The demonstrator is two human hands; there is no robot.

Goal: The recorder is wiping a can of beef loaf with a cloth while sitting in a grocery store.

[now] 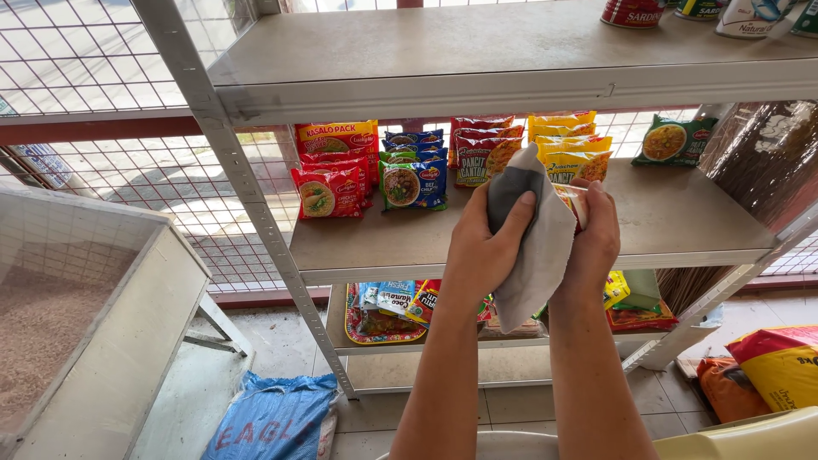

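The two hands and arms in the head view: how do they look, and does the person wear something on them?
Both arms are bare up to the picture's lower edge: no sleeves, gloves, watch or bracelet show. The left hand and the right hand show no rings on the visible fingers. The forearms are slim, and the nails seen on the left hand are short and unpainted.

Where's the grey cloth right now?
The grey cloth is held between the left hand and right hand, in front of the middle shelf.
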